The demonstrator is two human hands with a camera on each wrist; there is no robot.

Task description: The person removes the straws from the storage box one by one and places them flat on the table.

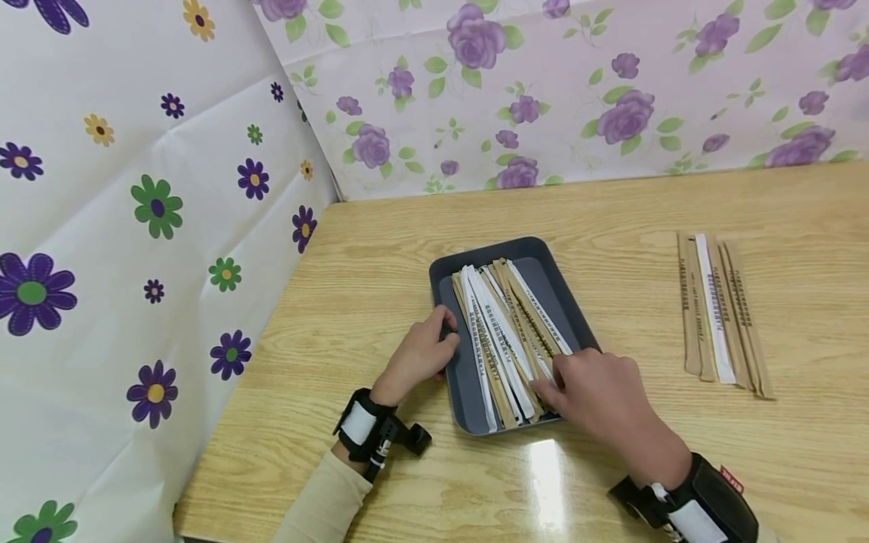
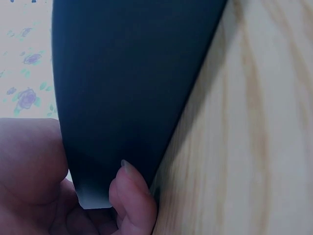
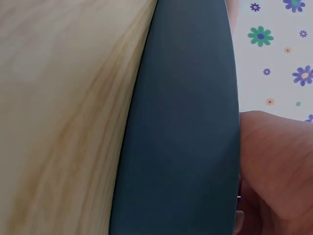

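Observation:
A dark grey rectangular tray (image 1: pixel 582 332) stands on the table, filled with long thin paper-wrapped sticks (image 1: pixel 498 339) in brown and white sleeves with printed lettering. My left hand (image 1: pixel 417 351) grips the tray's left wall; in the left wrist view its fingers (image 2: pixel 132 198) curl beneath the bottom edge. Over the front right part of the tray, my right hand (image 1: pixel 604 392) reaches in, thumb and fingers curled at the sticks along that side. The right wrist view has that hand (image 3: pixel 279 166) behind the tray's outer wall (image 3: pixel 181 117), which partly hides the fingertips.
To the right, several more paper-wrapped sticks (image 1: pixel 723 317) lie side by side in a row, one white among brown ones. The wooden table (image 1: pixel 326 302) meets a purple rose-patterned backdrop (image 1: pixel 570 83) behind and a flower-printed sheet (image 1: pixel 102 249) at the left.

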